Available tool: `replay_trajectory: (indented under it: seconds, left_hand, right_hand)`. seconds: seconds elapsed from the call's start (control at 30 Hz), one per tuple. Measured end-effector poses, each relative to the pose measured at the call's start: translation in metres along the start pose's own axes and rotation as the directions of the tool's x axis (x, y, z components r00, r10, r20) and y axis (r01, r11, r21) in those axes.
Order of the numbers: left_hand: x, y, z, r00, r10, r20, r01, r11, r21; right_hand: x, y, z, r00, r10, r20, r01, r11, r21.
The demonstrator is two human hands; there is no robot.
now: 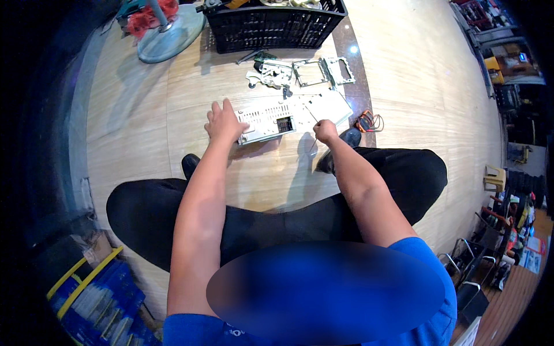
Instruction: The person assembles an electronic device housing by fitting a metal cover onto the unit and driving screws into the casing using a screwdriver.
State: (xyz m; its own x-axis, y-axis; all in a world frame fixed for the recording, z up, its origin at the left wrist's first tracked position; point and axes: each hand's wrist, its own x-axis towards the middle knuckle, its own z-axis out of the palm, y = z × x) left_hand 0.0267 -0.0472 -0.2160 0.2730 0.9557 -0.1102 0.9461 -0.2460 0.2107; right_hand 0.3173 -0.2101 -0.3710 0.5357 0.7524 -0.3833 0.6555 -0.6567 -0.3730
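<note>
On the floor between my legs sits a silver metal casing (264,120) with rows of slots and a dark rectangular opening near its right end. My left hand (224,122) is at the casing's left end, fingers spread, with the thumb against its top edge. To the right of the casing, my right hand (326,131) is closed around a thin rod-like tool (311,113), whose exact kind I cannot make out. The tool's far end points toward a flat pale metal panel (332,107) lying beside the casing.
Beyond the casing lie a white bracket part (276,74) and metal frames (310,73). A black crate (277,29) stands behind them, with a round stand base (171,40) to its left. An orange-and-black device (367,121) lies near my right shoe.
</note>
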Motion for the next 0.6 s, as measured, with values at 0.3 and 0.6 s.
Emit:
replay_trajectory:
  seconds: [0.3,0.6]
  left_hand:
    - [0.015,0.001,-0.001,0.848,-0.031,0.528,0.047,0.999,-0.016]
    - [0.014,0.001,0.0,0.856,-0.029,0.516,0.054,0.998,-0.035]
  right_hand:
    - [0.04,0.002,0.035,0.994,0.11,-0.005,-0.107,0.976,0.188]
    - [0.051,0.001,0.041,0.991,0.132,0.016,-0.133,0.988,0.073]
